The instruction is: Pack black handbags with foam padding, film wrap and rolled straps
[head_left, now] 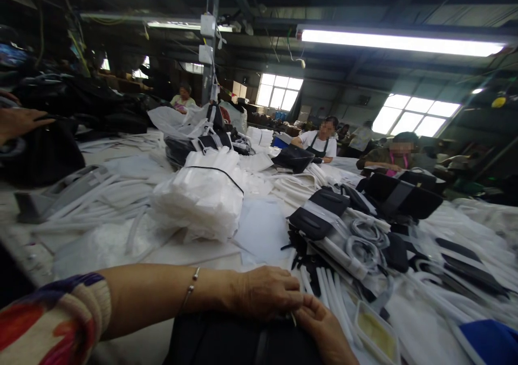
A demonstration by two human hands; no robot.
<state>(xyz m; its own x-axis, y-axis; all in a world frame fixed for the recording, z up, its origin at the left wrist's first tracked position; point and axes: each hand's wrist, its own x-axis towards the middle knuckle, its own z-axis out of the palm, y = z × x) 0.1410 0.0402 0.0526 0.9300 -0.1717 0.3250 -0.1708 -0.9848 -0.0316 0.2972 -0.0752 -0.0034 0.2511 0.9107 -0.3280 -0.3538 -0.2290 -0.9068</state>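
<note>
A black fabric piece that looks like a bag (238, 340) lies at the bottom middle, in front of me. My left hand (267, 292), with a bracelet on its wrist, reaches across its top edge, fingers curled and closed. My right hand (319, 319) meets it from the lower right, thumb and fingers pinched together. The fingertips of both hands touch at the bag's upper edge. A tiny pale end pokes out beneath them; what it belongs to is hidden.
Beyond my hands sits a strapped bundle of white plastic sheets (202, 197). To the right lie black padded panels (319, 214), coiled grey cords (366, 249), white strips and a small plastic tub (376, 332). Another person's hand (24, 123) shows at far left; co-workers sit across the table.
</note>
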